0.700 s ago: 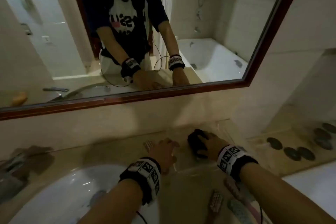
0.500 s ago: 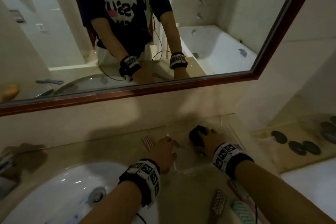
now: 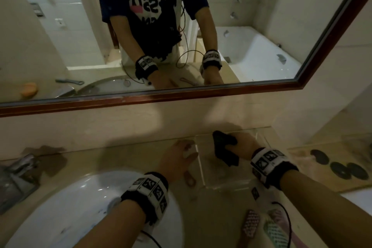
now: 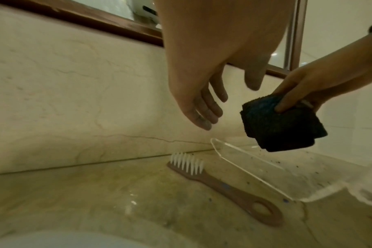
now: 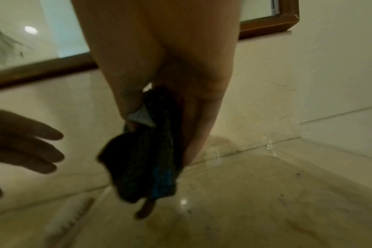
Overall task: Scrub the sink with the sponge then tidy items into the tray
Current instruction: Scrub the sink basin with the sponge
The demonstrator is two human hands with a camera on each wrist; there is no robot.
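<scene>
Our right hand point(image 4: 304, 87) pinches the dark sponge point(image 4: 282, 125) above the clear tray point(image 4: 287, 171). Our left hand point(image 4: 204, 94) hangs with fingers spread, directly over the brush point(image 4: 223, 186) lying just left of the tray, handle toward us, so this hand is nearer.

Mirror point(image 3: 261, 26): I see it on the wall above the counter, in a dark wooden frame.
Bathtub point(image 3: 259, 54): white, visible to me only as a reflection in the mirror.
Faucet point(image 3: 18, 171): chrome, at the far left on my head view.
Counter point(image 3: 124, 157): beige marble with veining, meeting a backsplash of the same stone.
Dark round discs point(image 3: 340, 168): several in a row on the ledge at the right; I cannot tell what they are.
</scene>
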